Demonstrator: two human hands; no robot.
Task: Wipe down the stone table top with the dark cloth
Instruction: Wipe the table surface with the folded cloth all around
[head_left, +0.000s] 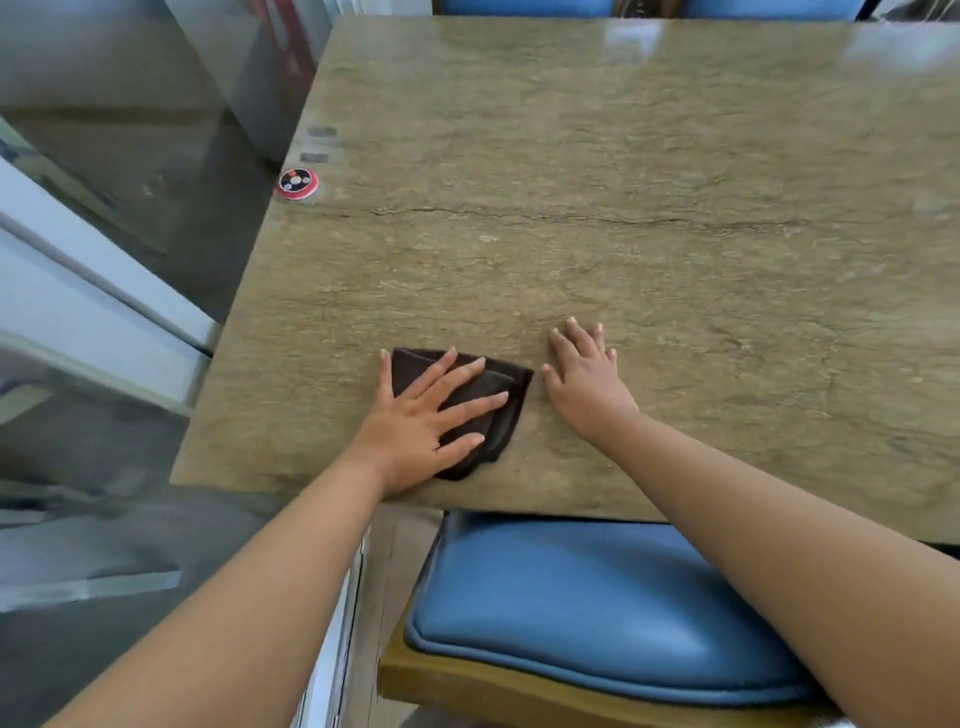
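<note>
The stone table top is tan-green with a dark crack running across its middle. A folded dark brown cloth lies near the table's front left corner. My left hand presses flat on the cloth with fingers spread, covering most of it. My right hand rests flat on the bare stone just right of the cloth, fingers apart, holding nothing.
A small round red and black disc sits at the table's left edge, with two grey marks beyond it. A blue padded chair seat is tucked under the front edge. Blue chair backs stand at the far side. A glass wall runs along the left.
</note>
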